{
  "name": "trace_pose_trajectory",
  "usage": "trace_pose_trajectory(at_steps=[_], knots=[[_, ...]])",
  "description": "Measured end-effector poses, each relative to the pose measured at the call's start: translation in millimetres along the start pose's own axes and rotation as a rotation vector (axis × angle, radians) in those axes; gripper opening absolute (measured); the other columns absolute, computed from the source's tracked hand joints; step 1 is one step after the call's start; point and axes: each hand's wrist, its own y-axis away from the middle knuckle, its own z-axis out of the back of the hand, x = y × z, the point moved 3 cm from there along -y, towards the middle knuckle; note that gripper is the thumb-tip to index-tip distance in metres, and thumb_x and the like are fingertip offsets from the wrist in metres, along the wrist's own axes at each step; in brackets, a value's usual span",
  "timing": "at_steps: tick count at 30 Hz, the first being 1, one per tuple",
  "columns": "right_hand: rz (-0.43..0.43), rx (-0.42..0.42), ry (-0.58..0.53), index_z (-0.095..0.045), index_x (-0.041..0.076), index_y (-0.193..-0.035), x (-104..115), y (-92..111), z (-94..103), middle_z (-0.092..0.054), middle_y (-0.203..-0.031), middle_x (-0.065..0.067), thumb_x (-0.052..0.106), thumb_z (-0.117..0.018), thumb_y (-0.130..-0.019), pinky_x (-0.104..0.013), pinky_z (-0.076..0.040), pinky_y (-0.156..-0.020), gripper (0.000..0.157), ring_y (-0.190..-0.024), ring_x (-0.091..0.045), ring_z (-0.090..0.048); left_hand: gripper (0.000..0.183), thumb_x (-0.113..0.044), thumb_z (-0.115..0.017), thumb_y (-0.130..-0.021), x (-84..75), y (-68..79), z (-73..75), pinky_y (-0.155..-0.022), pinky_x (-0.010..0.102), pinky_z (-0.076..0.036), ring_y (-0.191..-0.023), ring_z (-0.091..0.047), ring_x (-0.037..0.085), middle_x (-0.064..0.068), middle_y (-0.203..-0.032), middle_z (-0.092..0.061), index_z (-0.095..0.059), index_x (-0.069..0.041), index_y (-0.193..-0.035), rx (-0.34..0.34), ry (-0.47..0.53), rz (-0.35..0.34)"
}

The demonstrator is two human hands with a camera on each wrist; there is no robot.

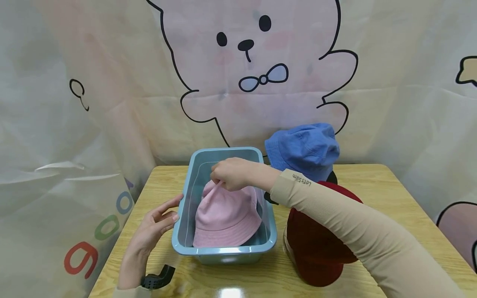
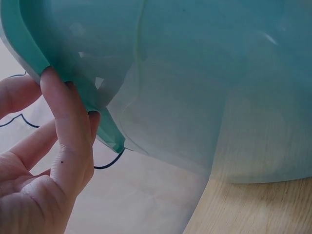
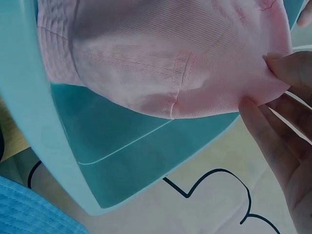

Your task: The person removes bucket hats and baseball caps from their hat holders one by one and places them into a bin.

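Observation:
A pink bucket hat lies inside a light blue plastic basin, its brim toward the near end. My right hand pinches the far part of its crown, thumb on one side and fingers on the other; the right wrist view shows the pinched cloth. At the basin's left side, my left hand touches the outer rim with its fingertips, the fingers spread and fairly straight. The left wrist view shows those fingers against the rim.
A blue bucket hat sits at the back, right of the basin. Dark red headwear lies nearer on the wooden table, partly hidden by my right sleeve. A printed cloth backdrop rises behind the table.

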Motion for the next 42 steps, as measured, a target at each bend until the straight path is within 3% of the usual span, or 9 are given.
trace_pose_trajectory(at_steps=[9, 15, 20, 24, 31, 42], knots=[[-0.020, 0.022, 0.000, -0.065, 0.008, -0.086, -1.4, 0.7, -6.2, -0.045, -0.080, 0.005, -0.006, -0.051, -0.084, -0.024, -0.030, -0.063, 0.020, -0.070, -0.012, -0.035, 0.053, -0.001, -0.049, -0.097, 0.6, 1.2, 0.1, -0.088, 0.023, -0.054, -0.102, -0.064, 0.005, -0.003, -0.127, -0.053, -0.034, 0.003, -0.147, -0.007, -0.002, 0.009], [-0.053, 0.063, 0.005, -0.064, 0.009, -0.086, -3.4, 2.2, -10.9, -0.053, -0.084, 0.003, -0.007, -0.052, -0.083, -0.024, -0.034, -0.066, 0.020, -0.074, -0.012, -0.041, 0.052, 0.000, -0.049, -0.097, -0.8, 0.5, -0.6, -0.088, 0.023, -0.054, -0.101, -0.064, 0.006, -0.003, -0.127, -0.053, -0.034, 0.002, -0.147, 0.007, 0.010, 0.004], [-0.098, 0.116, -0.014, -0.068, 0.010, -0.098, -5.0, 3.4, -16.0, -0.066, -0.101, 0.000, -0.008, -0.053, -0.082, -0.026, -0.045, -0.073, 0.028, -0.081, -0.014, -0.052, 0.052, 0.001, -0.047, -0.097, -0.7, 0.6, -0.1, -0.088, 0.023, -0.054, -0.102, -0.064, 0.006, -0.003, -0.127, -0.053, -0.035, 0.001, -0.147, 0.036, 0.026, -0.027], [-0.109, 0.132, -0.029, -0.068, 0.011, -0.101, -5.5, 4.3, -18.7, -0.067, -0.105, 0.000, -0.008, -0.054, -0.081, -0.027, -0.048, -0.076, 0.031, -0.084, -0.016, -0.055, 0.051, 0.002, -0.047, -0.097, -1.0, 0.5, -0.3, -0.087, 0.023, -0.054, -0.102, -0.065, 0.006, -0.002, -0.127, -0.053, -0.035, 0.002, -0.147, 0.034, 0.029, -0.037], [-0.106, 0.124, -0.016, -0.068, 0.014, -0.100, -5.1, 7.3, -19.3, -0.066, -0.103, 0.001, -0.005, -0.057, -0.081, -0.027, -0.047, -0.074, 0.029, -0.083, -0.015, -0.055, 0.053, 0.001, -0.049, -0.096, -1.3, 0.2, -0.6, -0.088, 0.024, -0.054, -0.102, -0.065, 0.006, -0.002, -0.126, -0.053, -0.034, 0.003, -0.146, -0.009, 0.005, 0.006], [-0.079, 0.165, -0.076, -0.068, 0.016, -0.109, -7.6, 19.2, -14.6, -0.064, -0.110, -0.001, 0.007, -0.064, -0.086, -0.033, -0.049, -0.085, 0.024, -0.099, -0.018, -0.059, 0.052, 0.001, -0.049, -0.096, -2.3, 0.5, -0.4, -0.088, 0.024, -0.054, -0.103, -0.066, 0.008, -0.002, -0.124, -0.055, -0.035, 0.003, -0.146, 0.006, 0.003, -0.016]])
